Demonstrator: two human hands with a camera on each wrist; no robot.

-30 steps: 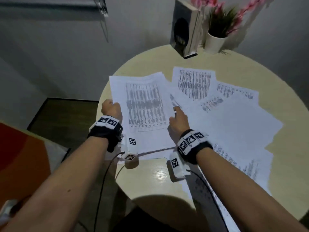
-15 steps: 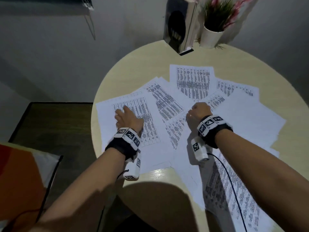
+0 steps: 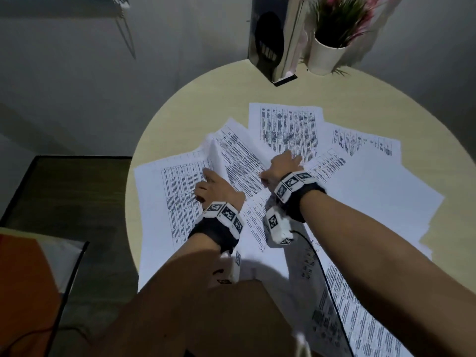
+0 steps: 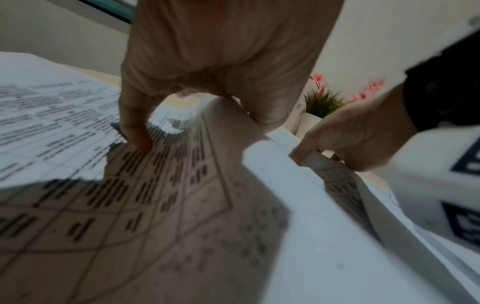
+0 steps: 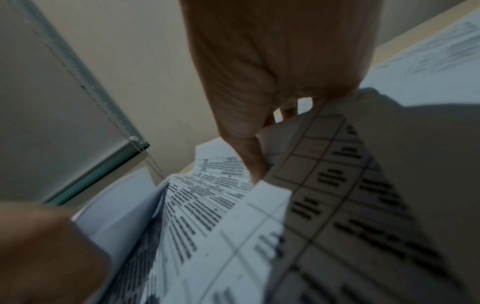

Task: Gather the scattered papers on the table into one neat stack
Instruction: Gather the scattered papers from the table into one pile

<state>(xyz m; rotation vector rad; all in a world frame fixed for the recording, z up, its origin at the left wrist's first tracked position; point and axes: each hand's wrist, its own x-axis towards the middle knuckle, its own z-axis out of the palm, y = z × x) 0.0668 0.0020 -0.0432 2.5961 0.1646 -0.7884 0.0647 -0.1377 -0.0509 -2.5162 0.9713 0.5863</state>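
Several printed sheets lie fanned over the round beige table (image 3: 206,99). One printed sheet (image 3: 239,161) in the middle is buckled upward, its left edge raised off the pile. My left hand (image 3: 219,188) holds that raised left side: in the left wrist view the thumb (image 4: 135,133) presses the print while the fingers (image 4: 259,115) curl at the lifted fold. My right hand (image 3: 280,166) pinches the same sheet's (image 5: 337,205) right side between thumb (image 5: 249,156) and fingers. A wide sheet (image 3: 164,202) lies flat at the left, partly under my left hand.
A dark upright box (image 3: 273,42) and a white pot with a pink-flowered plant (image 3: 325,56) stand at the table's far edge. Blank sheets (image 3: 386,202) cover the right side; another printed sheet (image 3: 360,318) hangs over the near edge. Wrist cables trail down by the near edge.
The left hand left the flat left sheet and moved right; the right hand moved forward. Both now grip the middle sheet, whose left edge has risen.
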